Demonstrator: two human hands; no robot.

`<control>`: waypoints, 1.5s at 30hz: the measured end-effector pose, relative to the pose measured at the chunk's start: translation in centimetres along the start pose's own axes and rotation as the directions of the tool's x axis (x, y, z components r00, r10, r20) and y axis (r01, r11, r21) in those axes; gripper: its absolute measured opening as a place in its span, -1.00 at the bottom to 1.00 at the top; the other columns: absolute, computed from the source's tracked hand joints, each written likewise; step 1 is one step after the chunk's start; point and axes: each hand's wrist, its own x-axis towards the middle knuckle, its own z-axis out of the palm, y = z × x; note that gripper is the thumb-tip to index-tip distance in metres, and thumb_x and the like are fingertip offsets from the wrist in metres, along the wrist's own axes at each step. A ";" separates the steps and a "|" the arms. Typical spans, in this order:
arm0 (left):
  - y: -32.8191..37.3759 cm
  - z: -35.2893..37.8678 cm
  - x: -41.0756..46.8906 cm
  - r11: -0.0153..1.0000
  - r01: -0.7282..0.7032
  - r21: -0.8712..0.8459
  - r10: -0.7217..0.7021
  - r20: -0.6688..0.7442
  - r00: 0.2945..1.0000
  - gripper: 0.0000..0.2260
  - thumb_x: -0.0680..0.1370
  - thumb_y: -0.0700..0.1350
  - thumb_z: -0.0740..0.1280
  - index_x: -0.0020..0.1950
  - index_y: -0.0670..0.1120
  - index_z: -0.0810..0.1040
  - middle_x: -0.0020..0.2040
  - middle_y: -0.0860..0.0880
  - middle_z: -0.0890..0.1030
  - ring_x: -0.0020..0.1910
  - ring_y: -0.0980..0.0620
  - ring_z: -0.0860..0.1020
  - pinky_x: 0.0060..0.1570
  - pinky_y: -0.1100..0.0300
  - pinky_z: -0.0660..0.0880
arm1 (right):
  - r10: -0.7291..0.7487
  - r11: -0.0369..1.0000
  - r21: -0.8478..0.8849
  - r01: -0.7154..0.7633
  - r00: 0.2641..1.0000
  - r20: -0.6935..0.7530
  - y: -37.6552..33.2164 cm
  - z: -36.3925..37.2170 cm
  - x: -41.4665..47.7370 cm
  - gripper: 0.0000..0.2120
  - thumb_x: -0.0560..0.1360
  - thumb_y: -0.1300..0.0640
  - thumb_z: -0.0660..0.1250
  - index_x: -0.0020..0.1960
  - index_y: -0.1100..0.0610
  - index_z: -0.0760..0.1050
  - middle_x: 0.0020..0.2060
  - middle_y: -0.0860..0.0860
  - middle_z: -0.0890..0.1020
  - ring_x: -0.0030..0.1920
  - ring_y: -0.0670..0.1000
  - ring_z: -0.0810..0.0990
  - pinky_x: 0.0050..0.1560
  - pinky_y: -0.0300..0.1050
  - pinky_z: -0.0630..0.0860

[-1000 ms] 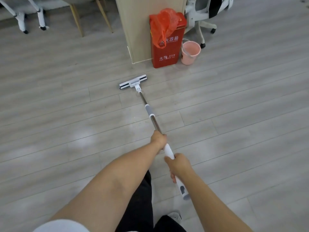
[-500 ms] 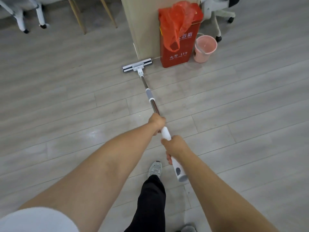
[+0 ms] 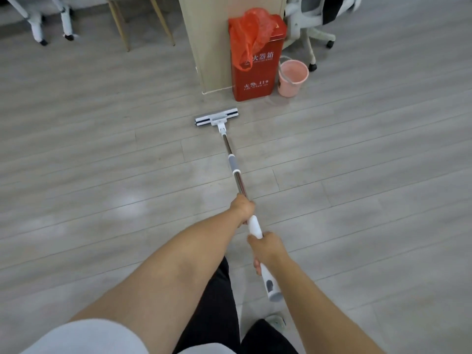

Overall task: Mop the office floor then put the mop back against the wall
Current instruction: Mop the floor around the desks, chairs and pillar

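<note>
A flat mop (image 3: 233, 159) with a white and dark head (image 3: 216, 119) lies on the grey plank floor (image 3: 102, 162), its metal pole running back to me. My left hand (image 3: 242, 208) grips the pole where the metal meets the white handle. Lower down, my right hand (image 3: 267, 249) grips the white handle near its end. The mop head sits a short way in front of a beige pillar (image 3: 217, 42).
A red fire extinguisher box (image 3: 255, 72) draped with an orange bag stands against the pillar, a pink bucket (image 3: 292, 77) beside it. A white office chair base (image 3: 311, 34) is behind, chair and table legs (image 3: 120, 24) at the top left. Damp patches shine at left.
The mop head was pushed forward up to the pillar's base, then pulled back toward me. Both hands kept their grip on the handle.
</note>
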 end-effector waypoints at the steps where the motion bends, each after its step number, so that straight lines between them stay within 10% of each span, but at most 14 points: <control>1: -0.4 1.2 -1.1 1.000 0.008 -0.015 -0.008 0.003 1.000 -0.67 0.60 -0.11 0.20 0.37 -0.12 0.38 0.22 -0.19 0.56 0.12 -0.20 0.60 -0.44 0.19 0.46 | 0.005 1.000 0.001 -0.005 1.000 -0.003 1.3 -0.5 -0.6 -0.85 0.62 0.10 0.21 0.05 0.18 0.44 -0.32 0.13 0.56 -0.55 0.02 0.49 -0.40 -0.07 0.54; 7: 0.3 3.7 -3.1 0.989 0.025 -0.147 -0.028 -0.017 0.999 -0.68 0.61 -0.11 0.21 0.36 -0.09 0.38 0.20 -0.17 0.57 0.11 -0.18 0.59 -0.17 0.05 0.61 | 0.011 0.996 -0.083 -0.013 1.000 -0.025 2.4 -3.2 -1.9 -0.72 0.61 0.05 0.22 0.12 0.27 0.48 -0.45 0.12 0.57 -0.59 0.07 0.50 -0.36 -0.06 0.57; 29: 13.4 -8.6 15.6 0.991 0.025 -0.129 -0.028 -0.021 0.999 -0.72 0.62 -0.14 0.19 0.32 -0.11 0.38 0.15 -0.20 0.59 0.00 -0.17 0.62 -0.43 0.14 0.50 | 0.023 0.997 -0.076 -0.023 1.000 -0.005 -18.2 -4.0 13.2 -0.69 0.60 0.05 0.23 0.12 0.31 0.43 -0.45 0.16 0.58 -0.58 0.12 0.49 -0.41 -0.08 0.53; 34: 11.3 -8.3 14.5 0.996 0.045 -0.074 -0.048 -0.042 0.998 -0.60 0.61 -0.10 0.19 0.46 -0.05 0.28 0.21 -0.16 0.57 0.09 -0.20 0.60 -0.20 -0.01 0.62 | 0.049 0.991 -0.125 -0.045 0.998 0.036 -16.9 -2.0 12.1 -0.65 0.63 -0.02 0.17 0.14 0.29 0.44 -0.49 0.11 0.54 -0.59 0.09 0.47 -0.37 -0.06 0.55; 45: 1.4 -4.5 2.3 0.995 0.034 -0.090 -0.033 0.019 0.999 -0.67 0.63 -0.16 0.16 0.40 -0.07 0.32 0.13 -0.13 0.52 -0.08 -0.11 0.52 -0.45 0.17 0.42 | 0.094 0.967 -0.238 -0.088 0.995 0.012 -5.6 2.8 2.8 -0.62 0.66 -0.06 0.09 0.11 0.24 0.47 -0.44 0.07 0.53 -0.44 0.10 0.53 -0.07 -0.01 0.62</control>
